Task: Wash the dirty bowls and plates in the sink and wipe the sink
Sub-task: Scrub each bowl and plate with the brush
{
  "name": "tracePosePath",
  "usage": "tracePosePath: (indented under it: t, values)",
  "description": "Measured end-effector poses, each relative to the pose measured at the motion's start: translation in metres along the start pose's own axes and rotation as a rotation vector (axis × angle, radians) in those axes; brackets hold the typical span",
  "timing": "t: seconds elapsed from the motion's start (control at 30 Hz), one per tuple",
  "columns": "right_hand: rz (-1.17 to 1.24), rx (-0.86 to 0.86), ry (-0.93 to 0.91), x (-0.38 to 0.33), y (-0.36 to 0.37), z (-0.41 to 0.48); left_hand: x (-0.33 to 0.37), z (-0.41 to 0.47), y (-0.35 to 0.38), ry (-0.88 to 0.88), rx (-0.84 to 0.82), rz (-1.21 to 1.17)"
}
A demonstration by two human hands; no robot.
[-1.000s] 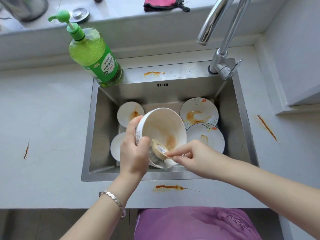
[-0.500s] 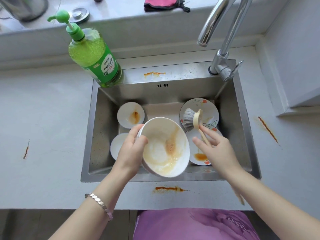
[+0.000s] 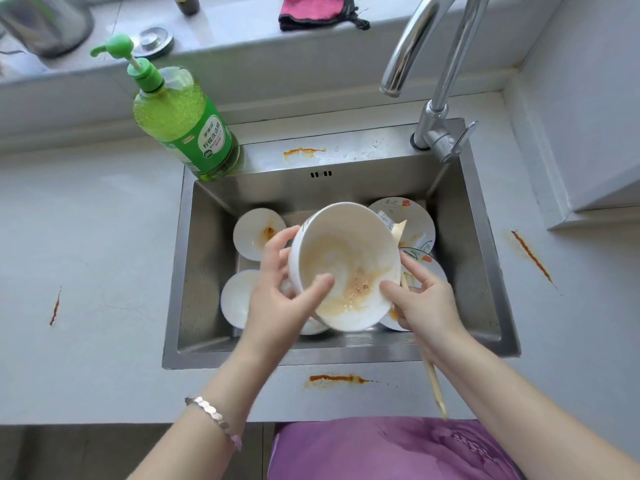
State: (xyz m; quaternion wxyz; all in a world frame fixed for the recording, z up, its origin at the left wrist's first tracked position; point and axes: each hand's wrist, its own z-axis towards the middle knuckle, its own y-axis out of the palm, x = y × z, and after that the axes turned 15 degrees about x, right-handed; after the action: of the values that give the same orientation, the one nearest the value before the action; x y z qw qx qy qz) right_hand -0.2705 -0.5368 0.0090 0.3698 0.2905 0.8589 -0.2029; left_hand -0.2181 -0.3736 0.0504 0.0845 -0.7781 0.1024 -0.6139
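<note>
We see a white bowl [image 3: 346, 258] held up over the steel sink [image 3: 173, 306], tilted so its inside faces us. Orange-brown sauce and pale film are smeared across its lower inside wall.

The left hand [image 3: 277, 299] grips the bowl's left side: the thumb lies inside the rim and the fingers [image 3: 277, 242] curl round the outside. The right hand [image 3: 426, 303] is at the bowl's right edge, its thumb pressed onto the inner wall near the sauce. Its other fingers are curled round the wooden handle of a dish brush [image 3: 434, 386], which runs under the palm and sticks out past the wrist over the front of the table [image 3: 86, 237]. The brush's head end pokes out behind the bowl's upper right rim; we cannot make out its bristles.

Below the bowl, in the sink, lie a small stained dish [image 3: 252, 233] at the back left, a white dish [image 3: 235, 299] in front of it, and two floral plates [image 3: 414, 216] overlapping on the right.

A green dish-soap bottle [image 3: 187, 126] stands at the sink's back left corner, and the chrome faucet [image 3: 440, 81] rises at the back right. Orange smears mark the sink's back ledge [image 3: 303, 152], the table just in front of the sink [image 3: 336, 378], and the table on both sides. A pink cloth [image 3: 315, 10] lies on the sill behind.
</note>
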Motion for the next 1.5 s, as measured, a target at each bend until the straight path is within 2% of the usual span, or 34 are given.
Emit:
tracePosePath:
  t: [0.1, 0.2, 0.27, 0.33, 0.4, 0.5, 0.57, 0.6, 0.67, 0.73, 0.8, 0.87, 0.97, 1.03, 1.2, 1.37, 1.5]
  values:
    - [0.065, -0.004, 0.044, -0.005, 0.011, -0.007, -0.008, -0.025, 0.026, 0.117, 0.210, -0.079]
    - [0.119, -0.091, 0.088, -0.009, 0.015, -0.019, -0.008, -0.019, 0.031, 0.241, 0.437, -0.173]
    - [0.123, -0.072, 0.023, -0.015, 0.008, -0.023, -0.005, -0.007, 0.021, 0.238, 0.485, -0.235]
    - [0.077, 0.018, -0.167, -0.026, -0.005, -0.026, -0.001, 0.003, 0.009, 0.222, 0.470, -0.228]
    - [-0.051, -0.020, -0.380, -0.035, -0.018, -0.030, 0.002, 0.007, 0.000, 0.222, 0.463, -0.183]
    - [-0.434, -0.224, -0.640, -0.038, -0.019, -0.033, 0.005, 0.008, -0.006, 0.252, 0.438, -0.120]
    - [-0.731, -0.253, -0.764, -0.038, -0.012, -0.032, 0.006, 0.006, -0.007, 0.286, 0.393, -0.072]
    - [-0.804, -0.267, -0.779, -0.040, -0.007, -0.035, 0.007, 0.005, -0.007, 0.307, 0.376, -0.043]
    - [-0.756, -0.387, -0.674, -0.042, 0.001, -0.044, 0.007, 0.005, -0.004, 0.307, 0.356, 0.003]
    - [-0.553, -0.549, -0.462, -0.046, 0.010, -0.056, 0.008, 0.006, -0.002, 0.254, 0.361, -0.006]
    - [-0.462, -0.590, -0.360, -0.047, 0.013, -0.055, 0.008, 0.005, -0.003, 0.234, 0.354, -0.017]
    - [-0.548, -0.603, -0.352, -0.048, 0.007, -0.046, 0.007, 0.007, -0.010, 0.227, 0.352, -0.009]
    - [-0.847, -0.588, -0.447, -0.048, -0.005, -0.036, 0.004, 0.008, -0.017, 0.198, 0.330, 0.059]
    - [-0.939, -0.562, -0.497, -0.048, -0.004, -0.037, 0.000, 0.002, -0.012, 0.217, 0.290, 0.127]
    - [-0.678, -0.666, -0.340, -0.044, 0.005, -0.044, -0.002, -0.001, -0.010, 0.164, 0.306, 0.100]
    - [-0.858, -0.605, -0.382, -0.044, -0.003, -0.030, -0.002, -0.002, -0.014, 0.151, 0.293, 0.134]
    - [-0.778, -0.655, -0.384, -0.042, 0.006, -0.040, -0.005, -0.005, -0.006, 0.140, 0.270, 0.160]
